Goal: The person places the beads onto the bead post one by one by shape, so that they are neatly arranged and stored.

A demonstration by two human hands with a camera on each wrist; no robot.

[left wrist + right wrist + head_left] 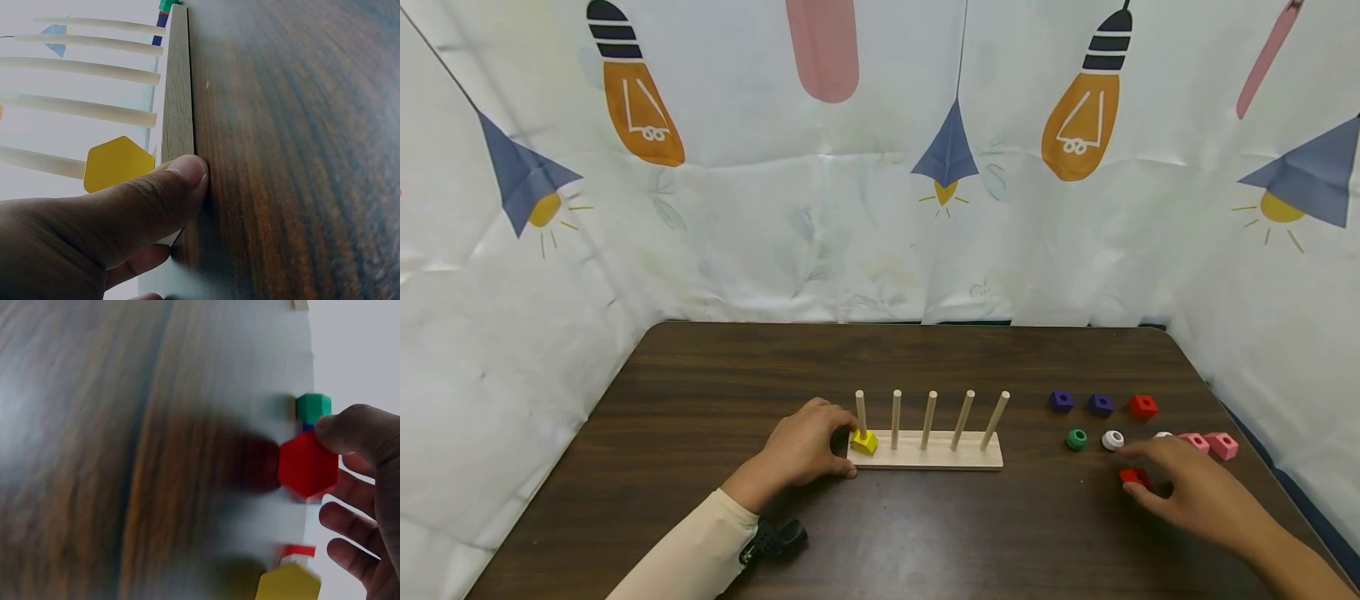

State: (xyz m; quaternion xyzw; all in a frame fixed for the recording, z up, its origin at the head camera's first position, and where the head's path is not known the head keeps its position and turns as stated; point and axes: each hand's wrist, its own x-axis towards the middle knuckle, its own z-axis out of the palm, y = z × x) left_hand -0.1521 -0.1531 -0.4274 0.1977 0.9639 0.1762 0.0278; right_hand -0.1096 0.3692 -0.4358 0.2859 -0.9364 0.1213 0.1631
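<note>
A pale wooden peg board (928, 461) with several upright pegs stands mid-table. My left hand (808, 442) grips its left end, the thumb along the front edge of the base (177, 94). A yellow block (865, 442) sits low on the leftmost peg; the left wrist view shows its flat, many-sided face. On the right, my right hand (1198, 496) pinches a red hexagonal block (308, 464) between thumb and fingers, close to the tabletop. The thumb covers one corner of this block. Whether it touches the table, I cannot tell.
Behind the right hand lie two blue blocks (1101, 406), another red block (1142, 407), a green bead (1077, 439), white beads (1112, 440) and pink blocks (1222, 446). Another yellow block (287, 584) shows in the right wrist view. A printed cloth (820, 242) hangs behind the brown table (925, 533).
</note>
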